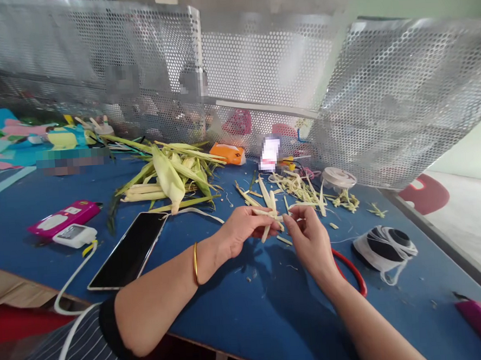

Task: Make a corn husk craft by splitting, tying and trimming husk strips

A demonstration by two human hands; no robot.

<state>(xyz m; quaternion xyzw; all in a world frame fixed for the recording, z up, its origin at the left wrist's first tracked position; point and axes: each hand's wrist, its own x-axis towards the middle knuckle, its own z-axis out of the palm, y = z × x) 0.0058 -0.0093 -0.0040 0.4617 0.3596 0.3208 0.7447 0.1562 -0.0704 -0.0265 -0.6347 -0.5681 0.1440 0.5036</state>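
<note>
Head view: the left hand and right hand meet above the middle of the blue surface. Each grip is pinched shut on one small bundle of pale husk strips, which fans upward between the fingertips, clear of the surface. Beyond them, toward the far edge, lie a heap of shredded strips and a pile of green corn husks. A dark phone lies beside the left forearm by the near edge. A red ring shows under the right wrist, with a thread spool just right of it.
</note>
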